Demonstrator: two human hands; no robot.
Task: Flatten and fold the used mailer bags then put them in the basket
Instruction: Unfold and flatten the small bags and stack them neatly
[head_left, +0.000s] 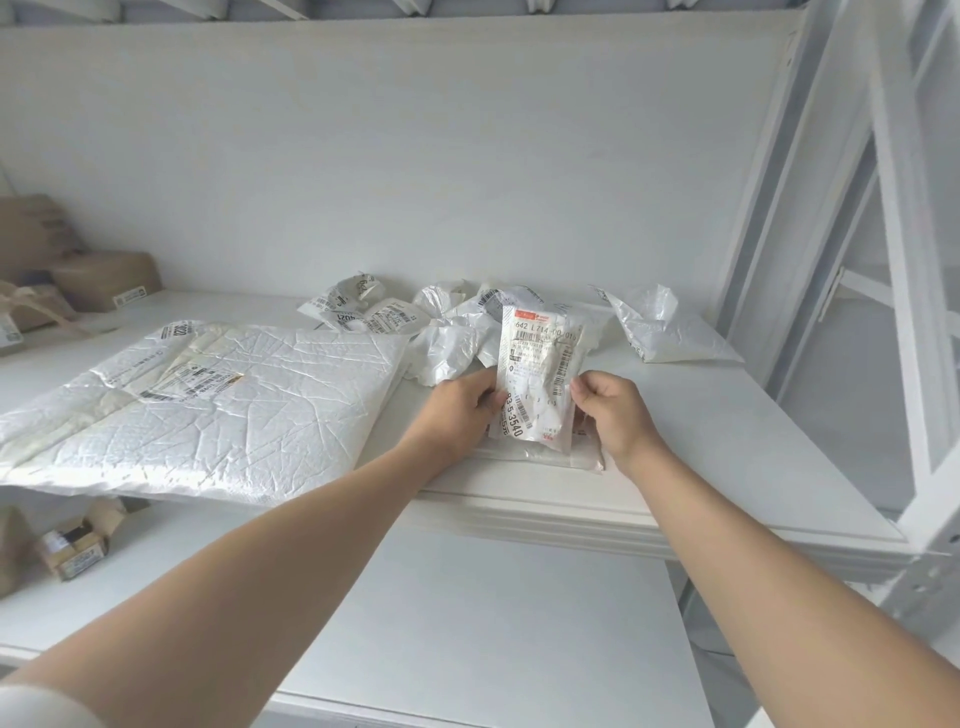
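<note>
Left grip (466, 404) and right grip (612, 411), both in pinch.

Storeroom or parcel room. White metal shelving (701, 415). Holdings: brown labelled parcels (106, 280), barcoded mailer bags (363, 312), a small carton (72, 551) on the lower tier.

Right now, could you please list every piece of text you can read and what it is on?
"642 L714-00 015": top of the label on the held mailer bag.
"83-5-3540": that label's left edge, beside the left hand.
Labels on the large mailer, crumpled bags, brown parcels: too blurred.
</note>
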